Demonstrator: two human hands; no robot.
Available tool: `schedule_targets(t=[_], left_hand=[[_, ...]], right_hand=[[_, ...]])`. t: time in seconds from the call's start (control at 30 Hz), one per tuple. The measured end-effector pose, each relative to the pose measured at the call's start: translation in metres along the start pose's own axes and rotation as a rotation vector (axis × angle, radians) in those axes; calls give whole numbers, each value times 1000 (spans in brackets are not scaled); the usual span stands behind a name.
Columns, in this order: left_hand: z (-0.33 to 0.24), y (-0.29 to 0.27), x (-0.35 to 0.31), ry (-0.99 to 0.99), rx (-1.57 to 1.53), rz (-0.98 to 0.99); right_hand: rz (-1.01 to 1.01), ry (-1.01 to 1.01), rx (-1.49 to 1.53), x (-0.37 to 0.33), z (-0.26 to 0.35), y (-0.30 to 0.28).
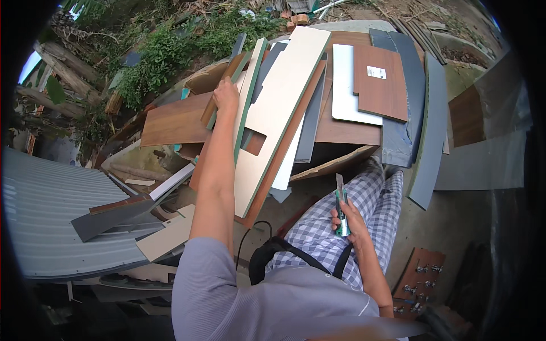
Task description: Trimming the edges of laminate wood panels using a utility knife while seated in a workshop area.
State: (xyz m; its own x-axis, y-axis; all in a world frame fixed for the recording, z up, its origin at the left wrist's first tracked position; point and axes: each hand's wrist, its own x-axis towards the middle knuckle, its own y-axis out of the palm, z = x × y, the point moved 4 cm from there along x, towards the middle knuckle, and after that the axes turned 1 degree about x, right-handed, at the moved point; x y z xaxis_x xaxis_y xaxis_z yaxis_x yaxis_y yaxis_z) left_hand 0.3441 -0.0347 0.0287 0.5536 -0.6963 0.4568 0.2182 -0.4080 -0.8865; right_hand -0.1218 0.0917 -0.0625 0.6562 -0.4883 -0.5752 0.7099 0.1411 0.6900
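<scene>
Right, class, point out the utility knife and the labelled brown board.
Utility knife (342, 208), head view: on its handle.
Labelled brown board (382, 91), head view: on its bare face.

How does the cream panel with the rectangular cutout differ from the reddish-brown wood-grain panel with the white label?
The cream panel is long and narrow; the wood-grain panel is shorter and more compact. The cream panel is plain and pale, while the wood-grain panel is reddish brown with a white label. The cream panel slants across the pile more than the wood-grain panel. Both are flat boards.
</scene>
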Motion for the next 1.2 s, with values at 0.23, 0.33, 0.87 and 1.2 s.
schedule_targets(t=[0.23, 0.33, 0.87, 1.2], left_hand=[[13, -3, -5, -48, -10, 27], [11, -6, -4, -5, 13, 37], [40, -20, 3, 84, 229, 120], [50, -17, -1, 40, 192, 313]], right_hand=[[18, 7, -20, 1, -1, 3], [16, 4, -8, 1, -2, 1], [-6, 7, -8, -1, -1, 1], [-2, -4, -11, 1, 0, -2]])
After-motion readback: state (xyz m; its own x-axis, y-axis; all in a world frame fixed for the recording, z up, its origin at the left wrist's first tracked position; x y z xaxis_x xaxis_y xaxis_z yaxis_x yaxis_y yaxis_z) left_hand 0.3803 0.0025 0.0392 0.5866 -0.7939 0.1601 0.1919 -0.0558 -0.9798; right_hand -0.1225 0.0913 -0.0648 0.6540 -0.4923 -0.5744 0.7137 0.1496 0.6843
